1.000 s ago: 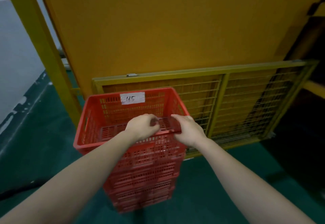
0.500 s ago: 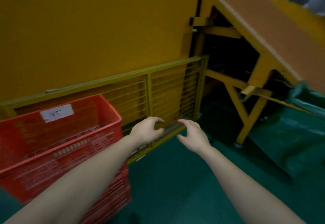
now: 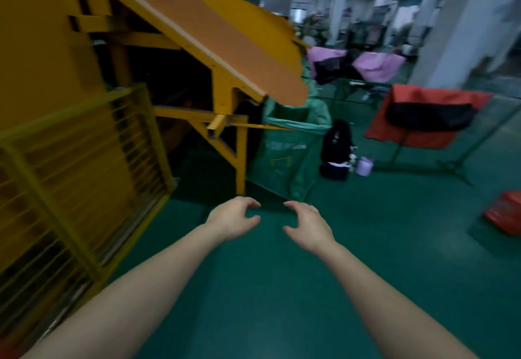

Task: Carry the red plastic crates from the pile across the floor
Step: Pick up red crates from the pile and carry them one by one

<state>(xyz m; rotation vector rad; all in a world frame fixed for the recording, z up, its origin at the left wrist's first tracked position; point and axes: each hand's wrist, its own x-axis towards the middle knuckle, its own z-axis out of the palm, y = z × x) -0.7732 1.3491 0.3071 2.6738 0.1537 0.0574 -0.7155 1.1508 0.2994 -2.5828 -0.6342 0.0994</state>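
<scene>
My left hand (image 3: 232,219) and my right hand (image 3: 308,224) float side by side over the green floor, fingers loosely curled, holding nothing. A red plastic crate (image 3: 506,213) lies at the far right edge of the view, well away from both hands. The stack of red crates seen earlier is out of view.
A yellow machine with a mesh guard (image 3: 73,166) and a sloping orange chute (image 3: 225,37) fills the left. A green bag (image 3: 284,155), a black bag (image 3: 337,147) and a pink cup (image 3: 364,165) stand ahead. A red cloth rack (image 3: 423,116) and a white pillar (image 3: 462,25) are right.
Both hands let go of the top red crate and came away holding nothing. The view swung to the right, so the crate stack left the frame and the open hall came in.
</scene>
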